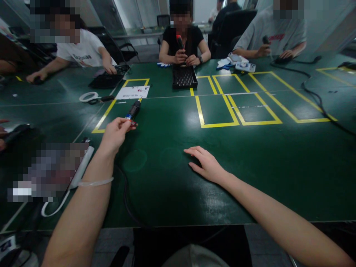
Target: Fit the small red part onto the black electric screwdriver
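My left hand is closed around what looks like a corded electric screwdriver, with a black body and a blue band. Its thin tip points away from me, toward a white sheet with small red and dark marks. A bit of red shows at my fingertips; I cannot make out what it is. My right hand is held over or on the green table, its fingers stretched out and nothing in them. A black cable curves across the table between my arms.
Yellow tape outlines mark the table. Across it, a person in black holds a red-tipped tool above a black tray. White tape and scissors lie left. A tablet-like device sits beside my left arm. Gloves and a phone lie far right.
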The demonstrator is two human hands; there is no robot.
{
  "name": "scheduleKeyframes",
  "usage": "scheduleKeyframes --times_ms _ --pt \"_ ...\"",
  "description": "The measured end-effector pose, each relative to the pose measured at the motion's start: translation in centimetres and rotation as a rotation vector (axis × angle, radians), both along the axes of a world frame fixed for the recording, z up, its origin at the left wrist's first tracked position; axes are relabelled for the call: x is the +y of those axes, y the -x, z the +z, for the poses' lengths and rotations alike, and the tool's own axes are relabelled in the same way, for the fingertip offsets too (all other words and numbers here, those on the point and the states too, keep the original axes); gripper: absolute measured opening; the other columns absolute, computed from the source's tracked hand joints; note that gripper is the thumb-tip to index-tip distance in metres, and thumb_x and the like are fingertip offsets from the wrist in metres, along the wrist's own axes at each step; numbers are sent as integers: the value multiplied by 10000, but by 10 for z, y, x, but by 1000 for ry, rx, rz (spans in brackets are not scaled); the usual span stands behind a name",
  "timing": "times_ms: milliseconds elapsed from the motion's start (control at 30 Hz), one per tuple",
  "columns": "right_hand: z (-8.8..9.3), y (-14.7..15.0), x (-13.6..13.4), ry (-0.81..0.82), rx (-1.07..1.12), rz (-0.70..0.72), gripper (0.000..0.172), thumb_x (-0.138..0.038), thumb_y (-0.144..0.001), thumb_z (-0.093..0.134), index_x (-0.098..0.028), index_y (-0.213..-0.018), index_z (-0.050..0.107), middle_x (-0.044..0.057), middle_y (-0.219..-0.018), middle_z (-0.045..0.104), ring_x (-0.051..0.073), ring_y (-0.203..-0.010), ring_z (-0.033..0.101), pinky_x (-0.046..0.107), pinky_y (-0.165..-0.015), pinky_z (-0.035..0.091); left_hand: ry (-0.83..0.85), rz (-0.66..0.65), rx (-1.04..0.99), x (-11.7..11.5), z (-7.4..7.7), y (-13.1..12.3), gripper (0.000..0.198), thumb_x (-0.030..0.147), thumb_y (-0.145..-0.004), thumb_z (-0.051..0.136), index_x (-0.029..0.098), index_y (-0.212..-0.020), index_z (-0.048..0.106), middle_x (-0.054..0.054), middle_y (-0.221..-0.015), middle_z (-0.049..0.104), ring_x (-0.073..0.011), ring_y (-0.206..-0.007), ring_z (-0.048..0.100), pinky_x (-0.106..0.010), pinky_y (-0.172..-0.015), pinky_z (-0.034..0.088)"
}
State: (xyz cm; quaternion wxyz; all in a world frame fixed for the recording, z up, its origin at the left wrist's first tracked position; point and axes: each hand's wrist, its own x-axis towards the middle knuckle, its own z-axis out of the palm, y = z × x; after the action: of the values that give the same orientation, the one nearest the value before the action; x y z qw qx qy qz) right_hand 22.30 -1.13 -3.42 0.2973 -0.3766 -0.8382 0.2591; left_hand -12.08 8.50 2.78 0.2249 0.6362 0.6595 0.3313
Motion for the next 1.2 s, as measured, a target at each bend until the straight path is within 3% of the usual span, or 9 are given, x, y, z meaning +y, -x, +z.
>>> scheduleKeyframes --times_ms 33,133,233,333,433,667,800,967,1200 --pt "0 0 1 33 49 4 429 -175 -917 559 -199 -1343 513 124 -1251 595 238 -1104 596 425 -938 507 33 -58 -76 -5 1 -14 275 352 -997 356 131 -1085 495 -107 -1083 652 -198 -1001 625 -407 -927 481" --pt "-1 -2 4 152 210 -5 344 -174 -910 562 -196 -1254 568 78 -1068 644 185 -950 623 354 -853 510 255 -255 -614 -28 3 -63 263 374 -902 573 141 -1019 541 -75 -985 670 -163 -887 656 -337 -863 520" --pt "-3 -3 8 303 336 -34 253 -230 -917 568 -191 -1164 603 47 -944 662 161 -846 624 314 -774 495 422 -395 -740 -52 -2 -104 323 398 -836 680 147 -1014 586 -29 -871 639 -125 -752 628 -287 -762 525" --pt "-3 -4 12 453 434 -36 214 -306 -909 595 -178 -1078 624 36 -871 667 156 -791 626 309 -746 492 429 -504 -636 -68 -11 -123 355 421 -852 671 153 -1082 634 -38 -899 643 -137 -805 624 -275 -751 516" --pt "-3 -1 13 564 523 0 225 -357 -900 620 -175 -1032 627 25 -818 668 150 -764 629 306 -740 495 354 -558 -460 -74 -18 -124 343 411 -865 660 146 -1082 673 -52 -914 665 -147 -812 618 -274 -743 499" --pt "-6 6 11 685 685 1 310 -416 -834 726 -185 -995 595 10 -850 642 120 -737 622 252 -657 495 -170 -639 46 -81 -21 -123 241 335 -923 616 205 -1082 742 -59 -930 660 -158 -849 617 -279 -739 482" --pt "-7 7 11 727 729 6 346 -396 -770 797 -192 -936 573 0 -831 652 114 -706 623 252 -650 506 -331 -676 216 -88 -24 -127 260 311 -948 580 221 -1150 716 -62 -926 639 -158 -846 608 -272 -710 487" --pt "-7 6 11 733 745 18 306 -343 -767 805 -183 -902 581 -23 -742 638 96 -643 602 230 -609 485 -332 -703 192 -91 -23 -130 241 274 -952 572 205 -1157 678 -68 -975 642 -160 -894 617 -272 -765 504" --pt "-6 7 10 742 780 58 321 -334 -765 809 -182 -965 611 0 -841 672 103 -708 646 224 -622 516 -171 -704 63 -87 -22 -129 147 301 -936 608 178 -991 667 -32 -901 668 -140 -824 625 -260 -772 489"
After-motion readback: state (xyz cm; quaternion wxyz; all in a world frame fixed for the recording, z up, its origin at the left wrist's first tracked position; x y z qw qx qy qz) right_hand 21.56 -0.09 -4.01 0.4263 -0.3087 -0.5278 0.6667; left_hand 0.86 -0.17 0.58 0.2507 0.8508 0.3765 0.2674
